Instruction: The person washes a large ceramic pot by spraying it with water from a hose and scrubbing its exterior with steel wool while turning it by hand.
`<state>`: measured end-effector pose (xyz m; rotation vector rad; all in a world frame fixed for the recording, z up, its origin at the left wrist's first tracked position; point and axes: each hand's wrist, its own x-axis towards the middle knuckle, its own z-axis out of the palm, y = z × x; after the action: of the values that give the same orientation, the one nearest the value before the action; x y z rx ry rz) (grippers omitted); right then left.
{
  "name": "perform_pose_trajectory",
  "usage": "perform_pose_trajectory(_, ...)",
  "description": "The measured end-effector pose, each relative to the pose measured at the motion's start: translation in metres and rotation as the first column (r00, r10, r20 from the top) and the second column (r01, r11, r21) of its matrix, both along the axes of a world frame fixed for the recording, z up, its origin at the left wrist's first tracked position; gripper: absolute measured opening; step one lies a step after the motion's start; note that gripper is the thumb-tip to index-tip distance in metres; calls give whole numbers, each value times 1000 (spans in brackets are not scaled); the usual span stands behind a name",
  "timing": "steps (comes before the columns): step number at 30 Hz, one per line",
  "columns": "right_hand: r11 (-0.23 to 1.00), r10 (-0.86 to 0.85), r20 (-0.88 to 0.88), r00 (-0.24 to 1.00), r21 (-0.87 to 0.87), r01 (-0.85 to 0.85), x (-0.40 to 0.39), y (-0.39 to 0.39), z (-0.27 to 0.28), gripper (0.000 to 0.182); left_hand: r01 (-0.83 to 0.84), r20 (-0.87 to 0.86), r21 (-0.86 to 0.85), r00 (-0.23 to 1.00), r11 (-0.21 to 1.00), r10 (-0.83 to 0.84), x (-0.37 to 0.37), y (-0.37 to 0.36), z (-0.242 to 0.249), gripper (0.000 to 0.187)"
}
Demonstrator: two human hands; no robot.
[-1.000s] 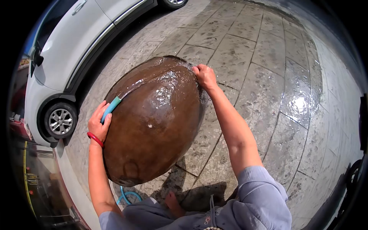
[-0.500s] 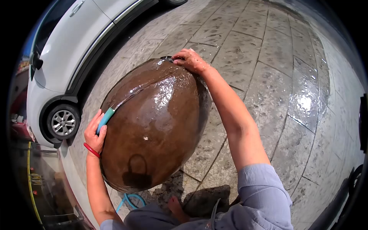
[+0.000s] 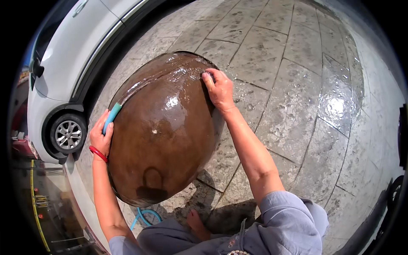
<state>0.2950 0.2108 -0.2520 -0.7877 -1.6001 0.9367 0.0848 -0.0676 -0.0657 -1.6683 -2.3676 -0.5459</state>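
Paving lies under everything on my feed, wet and glaring in patches. Nearest me are a grey shirt, a bare foot and a blue loop of tubing on the ground. Just past them sits the dome, a big brown rounded thing, its near end by the foot and a shadow falling on it. At its left side I have the left hand, a red bracelet at the wrist, fingers wrapped round the hose; that grip looks closed, and the hose's green end points up along the dome. Water runs from it in a narrow stream towards the far end, spreading there into a rippled, shiny sheet, so I judge that the wetting is active at that end, while the near part looks duller. The right hand is at the upper right edge, fingers bent over the rim side; something dark shows under them, but I can't make out what it is or how firmly it is held. As for containers, I can't tell whether the dome is hollow, since its underside is hidden from me. Farther off, at left, stands a white car, its wheel well apart from the dome.
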Motion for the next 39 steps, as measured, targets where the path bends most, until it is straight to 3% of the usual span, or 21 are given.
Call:
perform_pose_trajectory(2, 972, 103, 33, 994, 209, -108, -6, -51, 45, 19, -41, -3, -2, 999, 999, 41, -8, 1, -2, 33)
perform_pose_trajectory(5, 940, 96, 23, 995, 327, -99, -10, -45, 52, 19, -35, 1, -11, 999, 999, 35, -23, 2, -6, 33)
perform_pose_trajectory(6, 980, 8, 140, 990, 198, -36, -9, -18, 31, 22, -43, 6, -12, 999, 999, 43, -26, 0, -4, 34)
perform_pose_trajectory(7, 999, 10, 328, 945, -49, 7, -5, 13, 7, 26, -50, 0, -13, 999, 999, 50, -25, 3, -3, 34)
perform_pose_trajectory(8, 964, 97, 356, 930, -266, 2, 5, 30, -5, 27, -47, -4, 9, 999, 999, 47, -24, 6, -3, 34)
perform_pose_trajectory(10, 997, -63, 200, 978, -29, 70, -7, -2, -4, 28, -46, -12, -21, 999, 999, 46, -23, 12, -2, 35)
perform_pose_trajectory(14, 937, 160, 60, 985, 305, -170, -6, -45, 56, 27, -62, 41, -44, 997, 997, 64, -22, 16, 1, 34)
perform_pose_trajectory(16, 997, 11, 265, 964, -79, 10, -11, 17, 9, 26, -40, 9, -11, 999, 999, 40, -20, 18, -1, 33)
perform_pose_trajectory(18, 948, 99, 346, 933, -319, 18, -7, 45, -18, 28, -26, -7, 4, 1000, 1000, 26, -15, 23, 2, 33)
perform_pose_trajectory(20, 1000, 18, 116, 993, -16, -16, -22, 6, 15, 24, -42, -12, -16, 999, 999, 42, -13, 21, 1, 33)
perform_pose_trajectory(22, 913, 249, 110, 962, 305, -272, -19, -36, 68, 27, -58, -2, -34, 998, 998, 58, -14, 18, -1, 33)
perform_pose_trajectory(24, 962, 177, 61, 982, 201, -186, -27, -12, 50, 29, -84, 14, -12, 996, 996, 84, -21, 14, -2, 33)
perform_pose_trajectory(25, 995, 79, 184, 980, 47, -89, -31, 17, 23, 31, -71, 33, -5, 997, 997, 71, -18, 15, -2, 33)
perform_pose_trajectory(26, 977, 118, 354, 928, -210, -45, -24, 46, 3, 32, -72, 33, 18, 997, 997, 71, -18, 15, -2, 33)
perform_pose_trajectory(28, 962, 84, 327, 941, -273, 9, -18, 44, 1, 31, -55, -18, -14, 998, 998, 54, -17, 17, -1, 33)
perform_pose_trajectory(30, 998, 48, 148, 988, 27, -53, -30, 10, 20, 29, -64, 8, -13, 998, 998, 64, -14, 16, -3, 32)
perform_pose_trajectory(32, 934, 182, 111, 977, 290, -207, -29, -19, 54, 27, -68, -10, -18, 998, 998, 67, -14, 17, 0, 31)
perform_pose_trajectory(34, 984, 131, 103, 986, 103, -142, -30, 6, 36, 27, -24, -67, -34, 998, 999, 22, -11, 15, 1, 31)
perform_pose_trajectory(36, 987, 88, 289, 953, -157, -43, -24, 46, -6, 28, 22, -125, -14, 992, 1000, -24, -6, 19, 2, 32)
perform_pose_trajectory(38, 981, 88, 255, 963, -189, -39, -18, 42, -18, 27, 120, -211, -26, 970, 992, -123, 3, 22, 6, 35)
perform_pose_trajectory(39, 997, 62, 185, 981, -63, -51, -19, 28, -10, 26, 148, -226, -38, 962, 988, -153, 1, 22, 5, 36)
